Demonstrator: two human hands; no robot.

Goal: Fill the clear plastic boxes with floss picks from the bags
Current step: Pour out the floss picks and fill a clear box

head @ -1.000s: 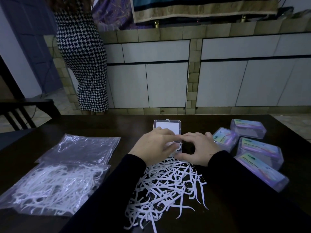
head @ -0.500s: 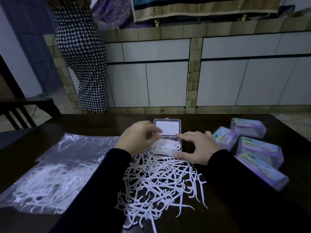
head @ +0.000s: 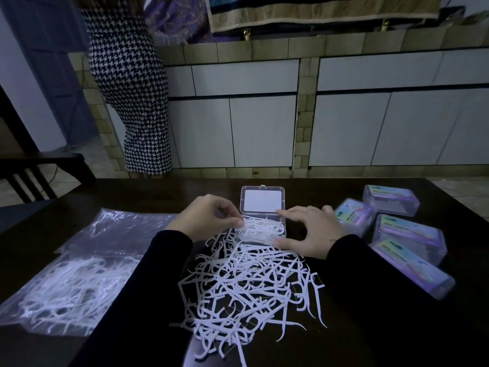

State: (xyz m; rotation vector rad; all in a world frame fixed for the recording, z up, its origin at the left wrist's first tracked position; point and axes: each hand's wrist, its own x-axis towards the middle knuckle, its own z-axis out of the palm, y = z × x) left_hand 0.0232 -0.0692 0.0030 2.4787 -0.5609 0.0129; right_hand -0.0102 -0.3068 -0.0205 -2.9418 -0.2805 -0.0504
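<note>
The lid-up clear box point(head: 262, 227), heaped with white floss picks point(head: 260, 229), sits between a curled left hand point(head: 209, 221) and a splayed right hand point(head: 309, 233).

A dark wooden table point(head: 132, 192) fills the foreground in dim light. Beyond its far edge runs a tiled counter point(head: 299, 46) with pale cabinet doors point(head: 262, 131) set below it between bands of small olive tiles. A patterned cloth point(head: 317, 11) hangs above the counter. A person in a houndstooth dress point(head: 129, 83) stands at the counter's left end. Left of the table is a dark slatted chair point(head: 29, 173), and behind it a bluish door point(head: 47, 62).
</note>
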